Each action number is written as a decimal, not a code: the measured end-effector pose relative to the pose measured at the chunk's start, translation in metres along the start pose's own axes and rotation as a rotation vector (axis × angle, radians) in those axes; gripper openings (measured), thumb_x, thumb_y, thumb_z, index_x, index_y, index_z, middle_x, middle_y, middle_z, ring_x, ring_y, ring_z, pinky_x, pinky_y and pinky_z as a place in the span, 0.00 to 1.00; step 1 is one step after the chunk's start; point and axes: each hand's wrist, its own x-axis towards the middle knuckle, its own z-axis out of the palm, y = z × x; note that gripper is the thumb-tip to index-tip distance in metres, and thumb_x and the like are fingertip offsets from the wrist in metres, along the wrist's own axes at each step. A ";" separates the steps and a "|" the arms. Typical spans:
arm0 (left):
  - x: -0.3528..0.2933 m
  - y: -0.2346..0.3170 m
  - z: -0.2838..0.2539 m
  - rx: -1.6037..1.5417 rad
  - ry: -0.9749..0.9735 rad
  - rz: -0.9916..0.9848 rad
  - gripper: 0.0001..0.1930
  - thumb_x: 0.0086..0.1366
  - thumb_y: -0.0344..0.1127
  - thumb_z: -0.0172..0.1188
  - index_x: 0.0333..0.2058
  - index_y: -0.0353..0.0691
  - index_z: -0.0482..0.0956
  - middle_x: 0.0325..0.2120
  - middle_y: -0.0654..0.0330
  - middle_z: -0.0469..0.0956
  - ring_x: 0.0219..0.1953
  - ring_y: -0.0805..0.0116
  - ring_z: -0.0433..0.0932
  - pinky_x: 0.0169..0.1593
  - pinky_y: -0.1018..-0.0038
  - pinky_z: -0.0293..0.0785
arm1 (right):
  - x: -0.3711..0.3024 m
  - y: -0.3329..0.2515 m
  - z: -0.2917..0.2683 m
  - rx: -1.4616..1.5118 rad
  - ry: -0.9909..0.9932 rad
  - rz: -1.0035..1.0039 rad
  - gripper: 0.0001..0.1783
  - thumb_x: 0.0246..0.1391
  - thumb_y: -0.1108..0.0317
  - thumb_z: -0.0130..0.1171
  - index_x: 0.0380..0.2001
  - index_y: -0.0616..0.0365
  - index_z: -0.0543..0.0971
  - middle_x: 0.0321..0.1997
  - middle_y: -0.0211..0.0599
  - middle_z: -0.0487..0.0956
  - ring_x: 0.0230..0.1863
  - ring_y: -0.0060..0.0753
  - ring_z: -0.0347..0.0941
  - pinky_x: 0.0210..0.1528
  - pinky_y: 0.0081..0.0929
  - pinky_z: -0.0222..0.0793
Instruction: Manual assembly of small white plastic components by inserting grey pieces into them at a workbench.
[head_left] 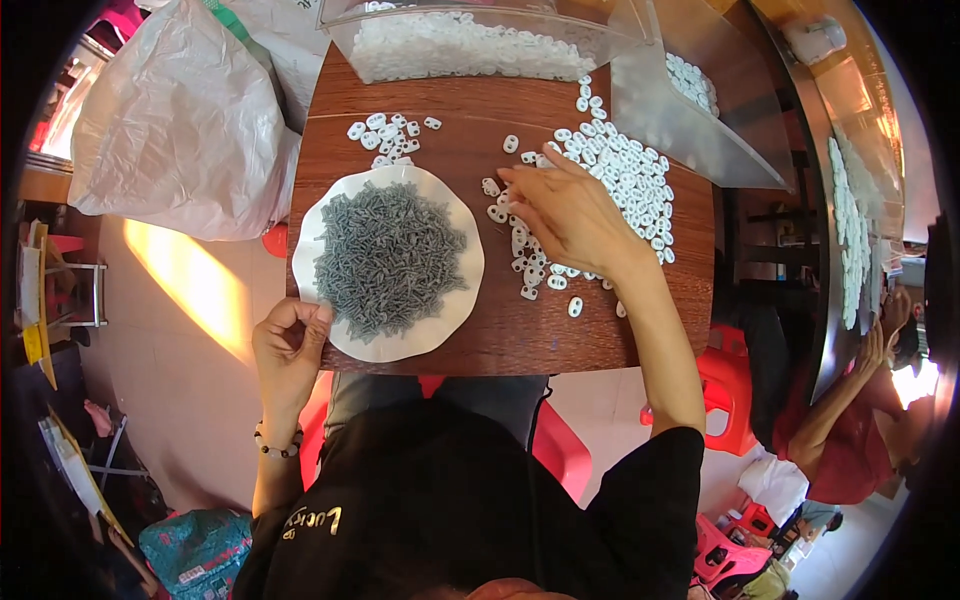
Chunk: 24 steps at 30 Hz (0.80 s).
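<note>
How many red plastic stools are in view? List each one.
3 at least: a red stool right of the table, one under the person, another left; others may be hidden.

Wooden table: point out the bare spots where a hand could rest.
The wooden table is bare between the small cluster of white rings and the big ring pile, and along the near edge right of the white disc of grey pieces. It is crowded under the right hand.
</note>
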 end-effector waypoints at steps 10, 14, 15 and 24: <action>0.000 -0.005 0.000 0.177 0.012 0.186 0.07 0.65 0.32 0.60 0.31 0.34 0.76 0.34 0.63 0.75 0.35 0.78 0.69 0.41 0.81 0.65 | -0.046 -0.026 -0.017 0.020 0.287 0.148 0.03 0.54 0.73 0.57 0.33 0.60 0.76 0.40 0.40 0.81 0.40 0.36 0.78 0.51 0.35 0.70; -0.008 0.011 0.010 0.192 0.136 0.263 0.07 0.65 0.31 0.59 0.33 0.33 0.76 0.43 0.57 0.72 0.42 0.73 0.70 0.47 0.78 0.65 | -0.068 -0.047 -0.008 0.279 0.471 0.417 0.04 0.57 0.73 0.57 0.32 0.62 0.76 0.27 0.37 0.81 0.29 0.22 0.77 0.34 0.20 0.70; -0.009 0.013 0.009 0.306 0.185 0.324 0.07 0.65 0.31 0.58 0.33 0.33 0.76 0.44 0.57 0.71 0.44 0.72 0.70 0.48 0.78 0.66 | -0.072 -0.051 -0.004 0.385 0.485 0.442 0.05 0.59 0.72 0.56 0.32 0.63 0.76 0.27 0.34 0.81 0.29 0.17 0.76 0.34 0.18 0.70; -0.015 0.047 0.071 0.062 -0.148 0.294 0.06 0.68 0.28 0.52 0.32 0.33 0.76 0.34 0.60 0.74 0.37 0.74 0.71 0.42 0.79 0.68 | -0.091 -0.107 0.017 1.058 0.494 0.565 0.05 0.58 0.76 0.56 0.38 0.64 0.75 0.32 0.37 0.82 0.38 0.23 0.79 0.42 0.20 0.72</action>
